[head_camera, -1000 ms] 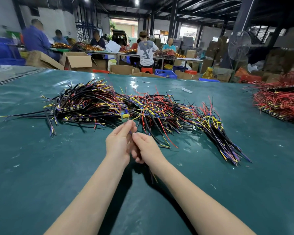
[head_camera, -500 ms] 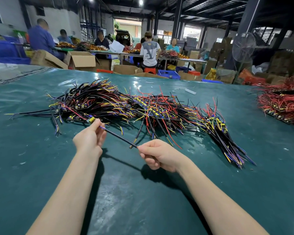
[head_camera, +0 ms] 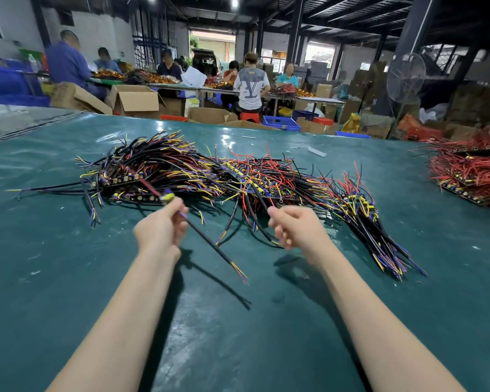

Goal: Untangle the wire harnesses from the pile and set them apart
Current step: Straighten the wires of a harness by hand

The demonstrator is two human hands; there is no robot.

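An open cardboard box stands beyond the green table at eleven o'clock. The left hand pinches a single harness just below its yellow connector. The black cable trails toward five o'clock, off the pile sprawled across twelve o'clock. The right hand, fingers curled, meets a black wire at the pile's near edge; I cannot tell whether it grips. Loose strands lie between the hands. A red wire heap sits at two o'clock, well apart.

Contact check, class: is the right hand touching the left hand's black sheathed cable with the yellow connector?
Apart. Head view shows green table between right hand and cable.
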